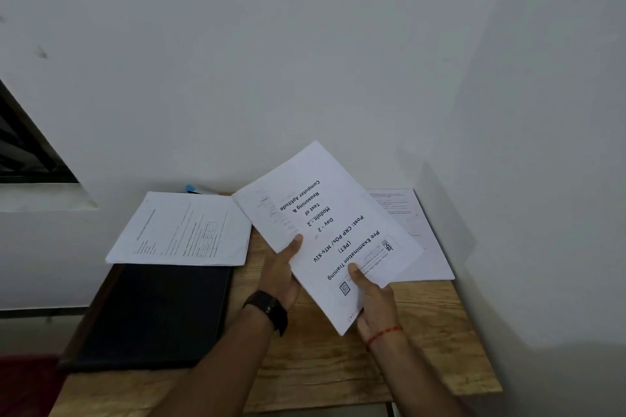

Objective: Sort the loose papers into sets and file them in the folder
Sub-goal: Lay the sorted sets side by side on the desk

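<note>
Held paper set (325, 220): a stapled or stacked sheaf, can't tell which, lifted off the table (338, 366) at centre and tilted, top edge toward the far wall. Cover is upside down to the camera and reads "Pre Examination Training (PET)", "Day - 2", "Module - 2", w/ a QR code near the low corner.

Left hand (283, 272) grips the sheaf's left edge, thumb on top, fingers curled underneath. Right hand (371, 294) grips the near corner, thumb pressed on the cover by the QR code, fingers under the sheets.

Black watch (267, 308) on the left wrist, red thread (384, 335) on the right.

Black folder (152, 311) lies closed and flat at near left of the table. Left pile of papers (183, 230) sits at far left, its near edge overlapping the folder's far edge. Right pile of papers (423, 247) lies at far right against the wall, partly hidden by the held sheaf.

Small blue item (194, 188) peeks out behind the left pile; can't tell what it is. Dark window (23, 152) at far left.
</note>
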